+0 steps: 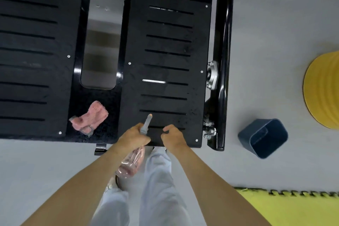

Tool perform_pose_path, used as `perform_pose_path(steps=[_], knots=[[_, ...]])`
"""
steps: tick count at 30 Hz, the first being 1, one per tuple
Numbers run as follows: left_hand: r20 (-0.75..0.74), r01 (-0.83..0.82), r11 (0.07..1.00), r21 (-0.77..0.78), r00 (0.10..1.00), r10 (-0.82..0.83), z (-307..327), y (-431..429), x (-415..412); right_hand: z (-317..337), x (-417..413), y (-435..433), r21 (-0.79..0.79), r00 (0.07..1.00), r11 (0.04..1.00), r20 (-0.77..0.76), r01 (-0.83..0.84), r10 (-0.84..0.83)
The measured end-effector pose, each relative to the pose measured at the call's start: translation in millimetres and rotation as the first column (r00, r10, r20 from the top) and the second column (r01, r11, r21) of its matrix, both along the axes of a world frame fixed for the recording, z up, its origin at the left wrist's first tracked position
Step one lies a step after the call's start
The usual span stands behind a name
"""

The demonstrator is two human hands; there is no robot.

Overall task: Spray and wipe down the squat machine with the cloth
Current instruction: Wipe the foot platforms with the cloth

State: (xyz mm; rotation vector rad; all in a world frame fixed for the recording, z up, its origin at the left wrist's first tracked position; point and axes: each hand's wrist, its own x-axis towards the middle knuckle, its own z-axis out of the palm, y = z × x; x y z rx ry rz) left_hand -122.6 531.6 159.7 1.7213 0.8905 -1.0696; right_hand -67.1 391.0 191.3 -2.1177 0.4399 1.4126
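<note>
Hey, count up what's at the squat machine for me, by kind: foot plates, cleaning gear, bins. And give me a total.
black foot plates: 2
pink cloth: 1
spray bottle, held in the left hand: 1
blue bin: 1
Total: 5
</note>
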Motion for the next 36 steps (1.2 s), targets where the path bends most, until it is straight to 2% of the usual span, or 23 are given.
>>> perform_pose_path(steps=[5,9,11,18,24,29,32,34,36], knots=[[-0.024,0.063,0.998,0.004,0.998,-0.063,8,23,-28,6,-31,12,0.0,1.0,1.0,-0.01,-0.008,0.008],[-0.029,0.147,0.976,0.158,0.989,-0.145,22,36,-43,13,-54,26,-0.003,1.0,1.0,-0.012,-0.009,0.009],[-0.02,0.157,0.971,0.182,0.987,-0.156,23,41,-51,14,-63,31,-0.001,0.999,1.0,-0.019,-0.029,0.029],[-0.041,0.277,0.959,0.059,0.961,-0.275,22,45,-48,16,-62,39,0.013,0.997,0.997,-0.027,-0.076,0.076],[-0.007,0.166,0.986,-0.028,0.986,-0.166,13,37,-29,14,-37,30,0.012,0.998,0.998,-0.006,-0.066,0.066],[0.161,-0.068,0.996,-0.064,0.984,0.077,19,26,34,10,4,10,-0.016,0.991,0.994,0.072,-0.111,0.111],[0.286,-0.126,0.992,-0.031,0.949,0.13,30,14,87,7,37,-3,-0.017,0.988,0.992,0.094,-0.122,0.123],[0.42,-0.184,0.982,0.034,0.894,0.153,39,3,115,5,55,-10,-0.042,0.983,0.99,0.115,-0.138,0.142],[0.59,-0.244,0.968,0.065,0.792,0.16,43,-10,141,1,76,-17,-0.056,0.98,0.991,0.155,-0.12,0.128]])
